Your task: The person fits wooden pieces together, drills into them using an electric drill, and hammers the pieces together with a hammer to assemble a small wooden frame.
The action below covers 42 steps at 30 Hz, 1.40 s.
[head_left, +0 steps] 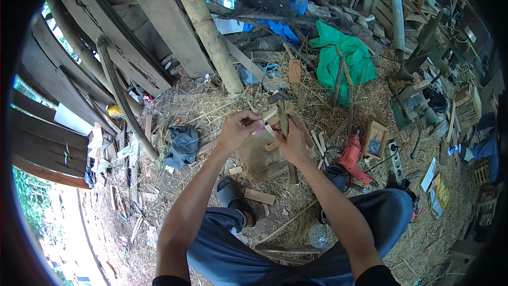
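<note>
In front of my knees, my right hand (291,143) is closed around the handle of a hammer (292,172), whose metal head points up and away from me. My left hand (237,131) is pinched at a small pale wood piece (270,113) between the two hands. A second short pale stick (269,128) lies close to my right fingertips; which hand supports it I cannot tell. Something small and pink shows beside the left fingertips. Below both hands stands a low wooden block (259,161) with a small wood piece (271,145) on top.
Right of the block lie a red power drill (352,158), a wooden box of nails (375,140) and a power strip (395,160). A green plastic bag (346,61) and black bag (182,145) lie beyond. Wood scraps and shavings cover the ground. A person's leg (484,151) shows far right.
</note>
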Available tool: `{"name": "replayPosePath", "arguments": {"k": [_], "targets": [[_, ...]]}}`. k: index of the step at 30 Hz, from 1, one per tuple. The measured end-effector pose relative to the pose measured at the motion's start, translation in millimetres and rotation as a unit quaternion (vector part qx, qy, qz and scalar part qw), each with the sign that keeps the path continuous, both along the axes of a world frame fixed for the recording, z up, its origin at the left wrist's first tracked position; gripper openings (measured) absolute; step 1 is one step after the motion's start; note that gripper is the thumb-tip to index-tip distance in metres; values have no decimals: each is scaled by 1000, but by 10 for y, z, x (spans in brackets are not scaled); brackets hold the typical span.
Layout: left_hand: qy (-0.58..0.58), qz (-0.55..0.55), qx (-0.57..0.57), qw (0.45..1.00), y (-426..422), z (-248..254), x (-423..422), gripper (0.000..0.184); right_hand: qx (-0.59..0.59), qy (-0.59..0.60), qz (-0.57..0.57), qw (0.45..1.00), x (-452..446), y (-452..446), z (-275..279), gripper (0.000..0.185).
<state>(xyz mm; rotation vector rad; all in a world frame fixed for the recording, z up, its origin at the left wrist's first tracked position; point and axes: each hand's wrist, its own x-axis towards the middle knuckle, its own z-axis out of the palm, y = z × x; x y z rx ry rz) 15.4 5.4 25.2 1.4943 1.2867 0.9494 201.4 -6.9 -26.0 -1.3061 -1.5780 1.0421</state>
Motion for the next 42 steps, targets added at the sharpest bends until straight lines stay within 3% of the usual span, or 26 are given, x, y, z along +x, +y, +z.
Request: {"name": "replayPosePath", "arguments": {"k": [8,23,34,42], "targets": [[-31,-11,-46,998,41,-72,-69,13,-9,-1,2,1000,-5,-6,87,22],[5,-2,-1,1000,23,-58,-29,14,-26,16,-4,1000,-19,5,23,24],[5,4,-13,1000,1,-14,14,29,-19,16,-6,1000,-24,3,45,23],[47,4,-3,999,18,-108,-12,28,-47,-1,-7,999,-15,-7,110,21]]}}
